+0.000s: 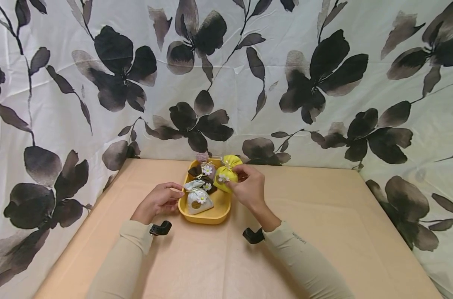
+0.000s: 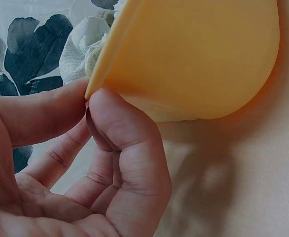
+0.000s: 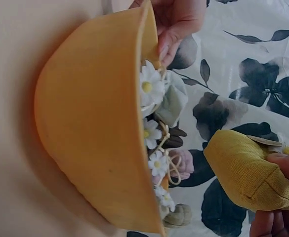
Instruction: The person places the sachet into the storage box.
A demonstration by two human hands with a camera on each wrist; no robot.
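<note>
A yellow oval tray (image 1: pixel 210 218) stands on the tan table and holds several small cloth sachets with daisy trims: a pale grey one (image 1: pixel 198 199), a dark brown one (image 1: pixel 208 182) and a pink one (image 1: pixel 208 168). My left hand (image 1: pixel 177 194) pinches the tray's left rim between thumb and forefinger (image 2: pixel 114 118); the tray (image 2: pixel 198 59) fills the left wrist view. My right hand (image 1: pixel 238 177) holds a yellow-green sachet (image 1: pixel 226 172) just above the tray's far right edge. In the right wrist view that sachet (image 3: pixel 245 170) hangs apart from the tray (image 3: pixel 90 133).
The tan table (image 1: pixel 323 232) stretches to both sides and toward me. A white cloth with dark flower print (image 1: pixel 308 83) hangs close behind the tray and along both sides. Black wrist-camera mounts (image 1: pixel 160 228) sit by my cuffs.
</note>
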